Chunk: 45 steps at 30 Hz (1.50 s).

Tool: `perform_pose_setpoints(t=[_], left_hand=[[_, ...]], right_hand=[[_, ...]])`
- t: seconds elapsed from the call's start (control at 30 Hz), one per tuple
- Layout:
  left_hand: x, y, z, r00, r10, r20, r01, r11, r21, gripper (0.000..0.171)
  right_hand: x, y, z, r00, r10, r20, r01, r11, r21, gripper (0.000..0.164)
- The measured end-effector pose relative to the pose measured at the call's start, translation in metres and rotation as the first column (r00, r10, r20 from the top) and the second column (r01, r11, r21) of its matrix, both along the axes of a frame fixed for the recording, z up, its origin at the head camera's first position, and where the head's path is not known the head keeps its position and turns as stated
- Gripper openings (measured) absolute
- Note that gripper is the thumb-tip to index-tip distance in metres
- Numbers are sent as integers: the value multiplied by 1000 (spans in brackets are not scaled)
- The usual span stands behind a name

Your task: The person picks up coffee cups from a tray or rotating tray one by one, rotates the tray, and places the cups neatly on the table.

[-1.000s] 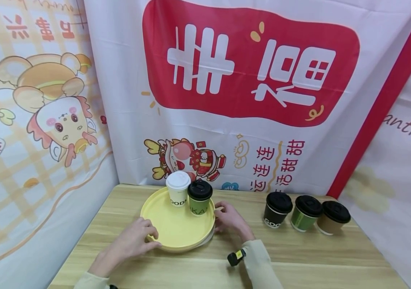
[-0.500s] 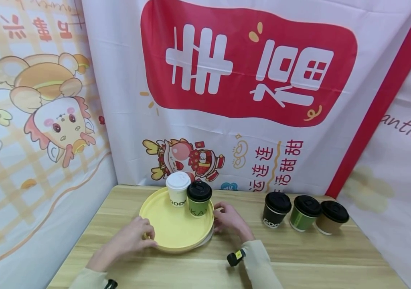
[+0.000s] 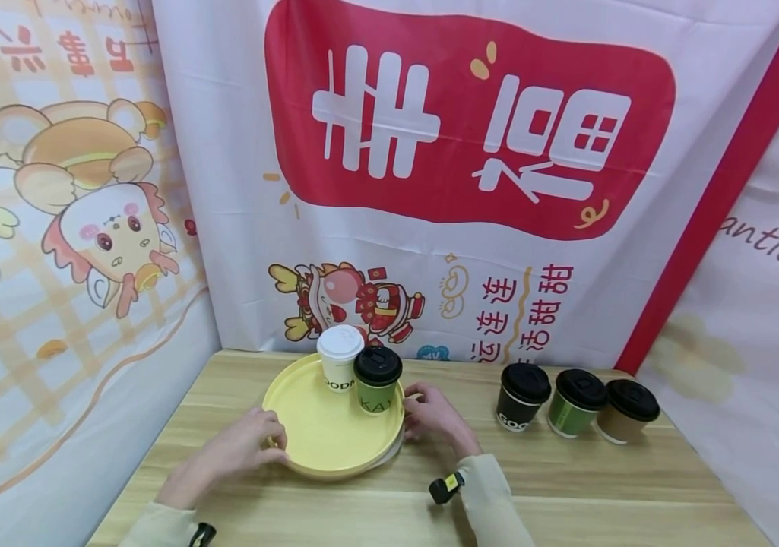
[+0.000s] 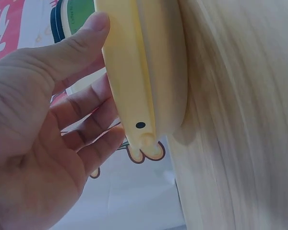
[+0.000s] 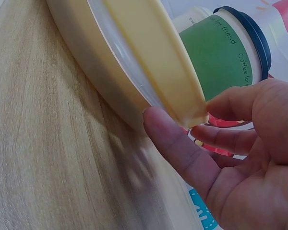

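Yellow tray (image 3: 330, 441), lower centre, probably stiff and best rim-held: left hand (image 3: 244, 442) and right hand (image 3: 432, 415) are pinching there.

Your left hand (image 3: 248, 441), bare beyond a pale beige sleeve (image 3: 156, 526), black wrist gear (image 3: 203, 535) | your right hand (image 3: 434, 414), bare beyond a matching sleeve (image 3: 494, 497), boxy black camera (image 3: 440, 491) with yellow patch (image 3: 452, 482)
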State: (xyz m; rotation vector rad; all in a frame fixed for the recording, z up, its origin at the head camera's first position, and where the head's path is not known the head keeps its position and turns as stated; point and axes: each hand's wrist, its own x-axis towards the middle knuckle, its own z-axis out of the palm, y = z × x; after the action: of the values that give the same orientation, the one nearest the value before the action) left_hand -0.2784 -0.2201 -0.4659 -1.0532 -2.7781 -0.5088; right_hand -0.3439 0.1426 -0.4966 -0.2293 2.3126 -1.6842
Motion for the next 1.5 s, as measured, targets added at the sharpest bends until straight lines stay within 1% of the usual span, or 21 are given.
perform_pose_setpoints(t=[0.07,0.2,0.37,0.57,0.7,0.8,0.97,1.1,1.2,1.3,1.4,1.5], left_hand=[[0,-2,0,1000,-6,-6,6,1000,2,16],[-1,-6,0,999,-26,-40,27,1000,5,14],[0,-8,-2,997,-28,-74,29,1000,5,13],[1,-9,-1,998,-5,-65,4,1000,-12,11],[2,-8,3,998,3,-57,-4,1000,-25,9],[6,-5,7,999,13,-52,-15,1000,-26,6],[14,5,15,996,58,-64,-59,998,-10,6],[18,13,17,992,78,-99,-79,997,-4,7],[20,19,16,989,60,-137,-62,998,-10,8],[23,25,14,984,24,-176,-26,1000,-6,8],[27,30,12,975,-6,-221,4,1000,-11,6],[31,35,10,966,-25,-256,18,999,-32,5]], right_hand=[[0,0,0,1000,-3,-1,3,1000,2,34],[0,-1,0,1000,-3,3,3,1000,2,33],[2,-2,0,1000,-7,7,7,1000,5,31],[3,-2,1,1000,1,8,-1,1000,-8,31],[3,-2,1,1000,4,9,-4,1000,-6,30],[3,-2,1,1000,0,10,0,1000,-5,30],[2,-1,-1,1000,-1,-3,1,1000,-5,30],[2,-1,-2,1000,1,-1,-1,1000,-2,31],[2,-2,-1,1000,2,5,-2,1000,-3,32],[2,-2,1,1000,-1,11,1,1000,-7,32],[2,-2,2,1000,-5,15,5,1000,-9,32],[2,-3,2,1000,-2,17,2,1000,-13,32]])
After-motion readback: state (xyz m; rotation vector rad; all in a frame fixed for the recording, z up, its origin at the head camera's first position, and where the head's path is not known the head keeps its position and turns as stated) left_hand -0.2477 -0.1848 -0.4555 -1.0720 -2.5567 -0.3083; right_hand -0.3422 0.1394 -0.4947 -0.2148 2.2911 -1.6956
